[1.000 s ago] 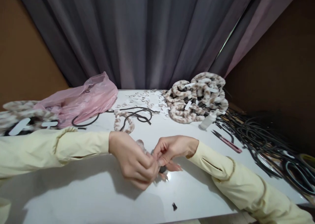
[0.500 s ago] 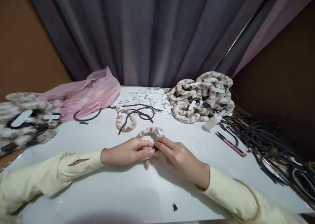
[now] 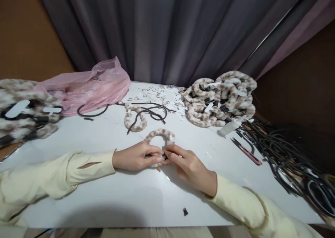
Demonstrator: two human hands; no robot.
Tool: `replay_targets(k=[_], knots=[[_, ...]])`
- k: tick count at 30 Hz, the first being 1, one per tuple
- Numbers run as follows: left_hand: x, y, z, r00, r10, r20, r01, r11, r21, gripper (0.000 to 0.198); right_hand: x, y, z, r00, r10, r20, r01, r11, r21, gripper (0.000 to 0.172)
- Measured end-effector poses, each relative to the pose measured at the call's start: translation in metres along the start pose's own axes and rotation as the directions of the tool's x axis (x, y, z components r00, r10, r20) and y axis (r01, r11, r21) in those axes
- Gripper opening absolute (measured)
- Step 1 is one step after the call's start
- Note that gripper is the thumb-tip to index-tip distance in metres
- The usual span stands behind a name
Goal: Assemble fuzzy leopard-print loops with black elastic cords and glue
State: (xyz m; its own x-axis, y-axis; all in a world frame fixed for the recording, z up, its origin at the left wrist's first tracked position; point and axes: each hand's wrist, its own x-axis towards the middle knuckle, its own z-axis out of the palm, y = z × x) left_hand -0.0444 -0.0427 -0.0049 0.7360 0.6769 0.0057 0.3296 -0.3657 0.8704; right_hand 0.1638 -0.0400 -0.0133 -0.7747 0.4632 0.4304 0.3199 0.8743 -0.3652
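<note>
A brown-and-white plush loop (image 3: pixel 160 133) arches between my hands above the front middle of the white table. My left hand (image 3: pixel 140 156) is closed round its left end, fingers pinched. My right hand (image 3: pixel 187 164) pinches at the other end, with its fingertips meeting those of the left. A small black piece shows between the fingertips; most of it is hidden. Just beyond lies a second plush loop (image 3: pixel 128 121) with black cord (image 3: pixel 150 109) lying across it. A small black piece (image 3: pixel 185 212) rests by the table's front edge.
Plush loops with white tags are piled at left (image 3: pixel 39 98) and back right (image 3: pixel 220 91). Beside them are a pink plastic bag (image 3: pixel 104 84), small metal rings (image 3: pixel 159 93), a white squeeze bottle (image 3: pixel 230 127), pink-handled tweezers (image 3: pixel 247 152) and tangled black cords (image 3: pixel 277 154).
The camera view has tilted down slightly, so the table appears higher. Both hands keep hold of the plush loop, and their fingertips have shifted slightly around the black piece.
</note>
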Motion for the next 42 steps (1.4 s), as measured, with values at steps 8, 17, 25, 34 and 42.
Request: replay_targets(k=[8,17,25,34,42], knots=[[-0.004,-0.003,0.004,0.968,0.21,-0.137,-0.168,0.949,0.266,0.021,0.0,0.0,0.006,0.956,0.184,-0.227,-0.169,0.982,0.085,0.023],[-0.006,-0.005,0.016,0.863,0.466,-0.192,-0.261,0.739,0.621,0.021,0.001,0.004,0.005,0.986,-0.026,-0.167,-0.015,0.971,-0.238,0.026],[-0.004,-0.009,0.022,0.827,0.44,-0.349,-0.101,0.728,0.678,0.023,0.005,0.003,0.001,0.98,-0.019,-0.196,-0.043,0.951,-0.306,0.032],[0.0,-0.013,0.018,0.841,0.355,-0.408,-0.055,0.807,0.588,0.029,0.01,0.005,-0.009,0.992,0.106,-0.071,-0.113,0.988,-0.109,0.041],[-0.001,-0.01,0.017,0.877,0.334,-0.346,-0.061,0.791,0.609,0.016,0.007,0.016,0.0,0.991,0.123,-0.058,-0.124,0.992,-0.019,0.013]])
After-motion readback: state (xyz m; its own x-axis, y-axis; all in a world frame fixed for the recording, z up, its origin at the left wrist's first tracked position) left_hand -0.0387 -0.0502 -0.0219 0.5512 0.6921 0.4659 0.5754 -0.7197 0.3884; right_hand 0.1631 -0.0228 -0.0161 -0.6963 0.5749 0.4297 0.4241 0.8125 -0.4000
